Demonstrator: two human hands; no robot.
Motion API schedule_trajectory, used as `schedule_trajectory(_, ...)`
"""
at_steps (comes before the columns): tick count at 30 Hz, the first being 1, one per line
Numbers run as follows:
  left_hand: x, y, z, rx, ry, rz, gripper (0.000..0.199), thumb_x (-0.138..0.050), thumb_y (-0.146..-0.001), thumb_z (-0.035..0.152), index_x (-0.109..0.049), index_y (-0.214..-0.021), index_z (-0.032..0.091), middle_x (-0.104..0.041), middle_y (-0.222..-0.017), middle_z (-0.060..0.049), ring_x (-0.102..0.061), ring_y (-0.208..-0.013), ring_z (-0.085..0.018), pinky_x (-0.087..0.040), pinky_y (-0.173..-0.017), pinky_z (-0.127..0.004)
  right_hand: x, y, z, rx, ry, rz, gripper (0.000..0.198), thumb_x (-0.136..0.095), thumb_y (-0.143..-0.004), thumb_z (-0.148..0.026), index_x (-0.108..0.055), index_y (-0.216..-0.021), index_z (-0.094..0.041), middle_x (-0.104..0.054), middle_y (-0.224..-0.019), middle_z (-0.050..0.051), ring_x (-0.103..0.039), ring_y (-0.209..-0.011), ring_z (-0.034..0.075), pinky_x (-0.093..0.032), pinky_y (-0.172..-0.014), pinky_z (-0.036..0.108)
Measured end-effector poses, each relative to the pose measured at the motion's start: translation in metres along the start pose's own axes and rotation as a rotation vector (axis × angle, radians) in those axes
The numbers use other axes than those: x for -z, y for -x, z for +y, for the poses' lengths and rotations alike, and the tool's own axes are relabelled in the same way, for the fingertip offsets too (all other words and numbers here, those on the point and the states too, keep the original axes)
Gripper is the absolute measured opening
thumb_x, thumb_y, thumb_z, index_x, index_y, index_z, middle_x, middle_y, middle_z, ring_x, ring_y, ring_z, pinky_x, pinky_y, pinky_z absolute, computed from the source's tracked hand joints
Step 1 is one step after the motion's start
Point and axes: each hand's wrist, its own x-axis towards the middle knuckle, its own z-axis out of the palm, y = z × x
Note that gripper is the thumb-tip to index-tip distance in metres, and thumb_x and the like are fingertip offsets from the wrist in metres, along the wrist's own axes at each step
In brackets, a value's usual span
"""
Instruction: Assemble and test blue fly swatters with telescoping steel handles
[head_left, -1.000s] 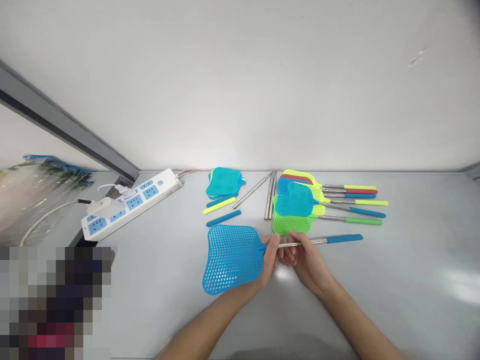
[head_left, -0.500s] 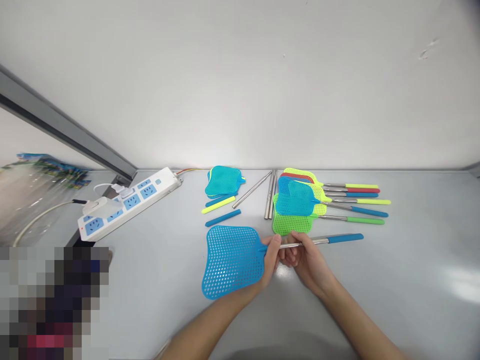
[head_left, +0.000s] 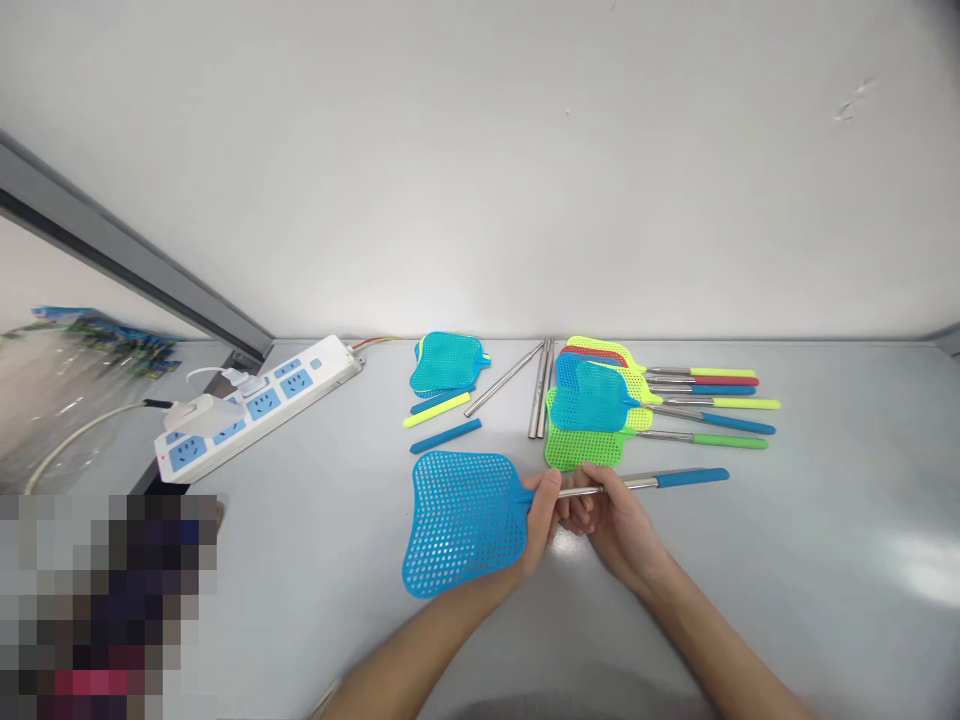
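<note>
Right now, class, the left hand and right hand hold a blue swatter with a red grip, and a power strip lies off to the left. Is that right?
Not quite: the head view shows that the grip is blue, not red. The left hand and right hand do hold a blue swatter, and a power strip lies off to the left.

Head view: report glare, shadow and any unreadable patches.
In the head view, glare whitens the tabletop at far right; head view, dim shadow near the bottom edge; head view, held blue swatter fairly sharp, lower-left picture corner pixelated.
</note>
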Motion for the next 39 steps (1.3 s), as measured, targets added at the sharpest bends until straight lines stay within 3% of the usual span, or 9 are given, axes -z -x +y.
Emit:
schedule_trajectory(5, 0.003, 0.0, -0.001, -0.001, 0.012, -0.017, 0.049, -0.031, -0.084, 0.046, -0.048, -0.048, 0.017, -0.049, -0.043, 0.0, -0.047, -0.043, -0.01, -0.036, -0.048, -0.023, -0.003, 0.001, 0.001, 0.016, 0.061, -0.003, 0.041, -0.035, -0.084, -0.031, -0.043, -0.046, -0.017, -0.043, -0.043, -0.001, -0.039, -0.042, 0.011, -0.027, -0.047, 0.026)
schedule_trajectory(12, 0.009, -0.005, -0.008, 0.136, 0.083, -0.227, 0.062, -0.021, -0.084, 0.051, -0.044, -0.038, 0.016, -0.031, -0.027, 0.003, -0.029, -0.025, -0.006, -0.025, -0.035, -0.021, 0.007, 0.001, 0.009, 0.058, 0.232, -0.03, 0.052, -0.031, -0.085, -0.035, -0.037, -0.036, -0.019, -0.039, -0.032, -0.001, -0.037, -0.034, 0.011, -0.025, -0.042, 0.027)
schedule_trajectory(22, 0.011, 0.002, 0.002, 0.169, 0.097, -0.316, 0.063, -0.021, -0.084, 0.05, -0.047, -0.039, 0.016, -0.033, -0.028, 0.003, -0.029, -0.025, -0.006, -0.023, -0.033, -0.02, 0.007, 0.005, 0.013, 0.077, 0.34, -0.007, 0.059, -0.027, -0.084, -0.045, -0.036, -0.032, -0.019, -0.033, -0.027, -0.002, -0.03, -0.03, 0.009, -0.02, -0.038, 0.025)
schedule_trajectory(32, 0.008, 0.0, -0.003, 0.151, 0.076, -0.264, 0.061, -0.021, -0.083, 0.051, -0.048, -0.04, 0.016, -0.034, -0.03, 0.003, -0.029, -0.026, -0.006, -0.024, -0.033, -0.021, 0.004, 0.003, 0.007, 0.02, 0.353, -0.007, 0.055, -0.028, -0.084, -0.046, -0.037, -0.037, -0.019, -0.037, -0.032, -0.001, -0.034, -0.035, 0.01, -0.023, -0.041, 0.025)
schedule_trajectory(39, -0.005, -0.001, -0.004, 0.121, 0.196, -0.081, 0.059, -0.027, -0.081, 0.053, -0.045, -0.04, 0.016, -0.041, -0.031, 0.001, -0.033, -0.026, -0.006, -0.026, -0.034, -0.021, -0.005, 0.002, 0.002, 0.029, 0.19, 0.026, 0.044, -0.037, -0.082, -0.04, -0.039, -0.044, -0.018, -0.039, -0.034, -0.002, -0.037, -0.037, 0.011, -0.023, -0.042, 0.024)
